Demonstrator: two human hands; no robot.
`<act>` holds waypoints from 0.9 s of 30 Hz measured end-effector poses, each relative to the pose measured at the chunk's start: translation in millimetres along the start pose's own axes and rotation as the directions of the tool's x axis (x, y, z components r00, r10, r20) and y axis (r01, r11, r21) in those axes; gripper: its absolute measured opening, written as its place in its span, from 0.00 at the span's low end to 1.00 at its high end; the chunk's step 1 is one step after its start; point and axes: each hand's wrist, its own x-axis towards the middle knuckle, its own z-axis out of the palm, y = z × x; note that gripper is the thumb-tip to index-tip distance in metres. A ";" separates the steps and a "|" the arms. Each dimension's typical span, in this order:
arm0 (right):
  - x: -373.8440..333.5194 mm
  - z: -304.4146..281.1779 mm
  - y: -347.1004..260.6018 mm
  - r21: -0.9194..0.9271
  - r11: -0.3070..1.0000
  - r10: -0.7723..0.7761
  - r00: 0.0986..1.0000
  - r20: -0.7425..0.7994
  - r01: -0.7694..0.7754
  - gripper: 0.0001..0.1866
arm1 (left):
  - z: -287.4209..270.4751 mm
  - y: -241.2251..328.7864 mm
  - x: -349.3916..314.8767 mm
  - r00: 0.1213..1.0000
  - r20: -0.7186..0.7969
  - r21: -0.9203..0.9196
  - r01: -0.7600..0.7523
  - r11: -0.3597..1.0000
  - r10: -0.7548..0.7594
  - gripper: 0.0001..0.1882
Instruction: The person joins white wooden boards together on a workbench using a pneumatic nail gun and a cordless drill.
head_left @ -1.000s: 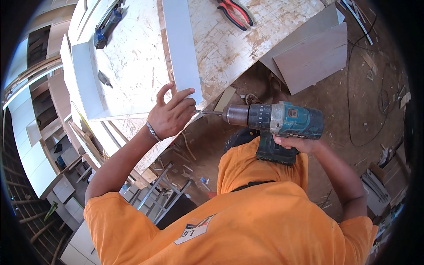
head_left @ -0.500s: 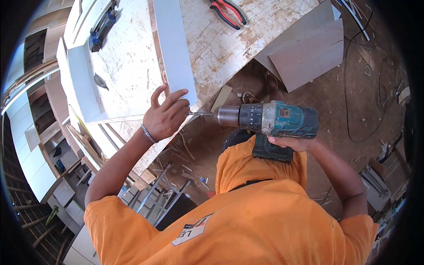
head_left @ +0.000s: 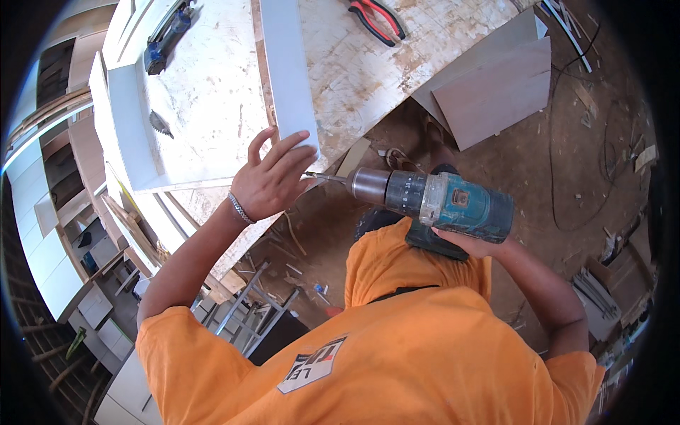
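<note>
My right hand (head_left: pixel 473 242) is wrapped round the grip of a teal and black cordless drill (head_left: pixel 464 204). The drill lies sideways, its bit (head_left: pixel 327 177) pointing left at the near end of a long white board (head_left: pixel 289 71). Between the bit's tip and the board's edge there seems to be a small gap. My left hand (head_left: pixel 273 177), wearing a bracelet, is at that same end of the board. Its fingers are spread over the corner, and whether the palm presses on the panel beneath is hidden.
Pliers with red and black handles (head_left: pixel 379 21) lie on the worn worktable (head_left: pixel 354 78). A blue hand tool (head_left: pixel 159 53) and a dark jagged piece (head_left: pixel 161 124) lie inside the white frame at left. Loose panels (head_left: pixel 496 92) lean at the table's right edge. A cable (head_left: pixel 554 177) crosses the floor.
The drill has tilted slightly, its rear end lower, and the bit's tip now shows beside my left hand. My left fingers have spread a little and lifted.
</note>
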 end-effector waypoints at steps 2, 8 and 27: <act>3.7 4.0 -5.8 0.046 0.999 0.021 0.997 -0.079 -0.017 0.18 | -6.4 -1.3 -3.3 0.991 -0.083 -0.106 0.091 0.990 -0.100 0.34; 25.5 -6.0 1.3 0.488 0.812 0.378 0.926 -0.023 -0.319 0.11 | -18.6 -15.9 -42.7 0.883 0.139 -0.211 0.469 0.858 -0.448 0.39; 0.1 -11.9 20.5 0.146 0.981 0.125 0.992 0.008 -0.125 0.28 | -2.5 -35.1 -22.5 0.982 0.084 -0.366 0.190 0.911 -0.171 0.18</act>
